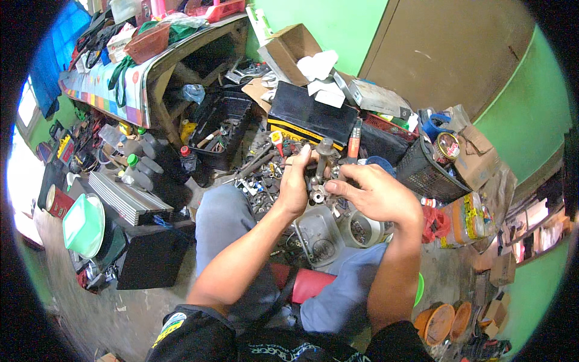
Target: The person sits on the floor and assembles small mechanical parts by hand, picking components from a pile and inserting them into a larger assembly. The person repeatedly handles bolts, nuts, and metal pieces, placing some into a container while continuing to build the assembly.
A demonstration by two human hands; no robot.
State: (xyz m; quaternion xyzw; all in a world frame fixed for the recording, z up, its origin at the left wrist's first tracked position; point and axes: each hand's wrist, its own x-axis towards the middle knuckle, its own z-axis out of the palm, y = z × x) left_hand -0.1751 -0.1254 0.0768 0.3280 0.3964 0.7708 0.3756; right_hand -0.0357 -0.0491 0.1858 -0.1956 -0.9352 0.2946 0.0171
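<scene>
Between my hands, above a heap of loose metal parts [256,175], is a grey metal shaft-like part [324,161]. It has a wide round head on top and a hollow round end at the bottom; its exact kind I cannot make out. My left hand [294,184] grips it from the left, fingers partly hidden behind it. From the right, my right hand [380,194] closes thumb and fingers at its lower end. Below them, a clear plastic tub [316,232] and a round white tub [363,230] with small parts stand between my knees.
A black toolbox [310,114] stands behind the heap, with an orange-and-grey tube [354,142] in front. At left are a black crate [223,142], grey bottles [140,172] and a finned metal box [129,196]. A black basket [431,166] stands at right.
</scene>
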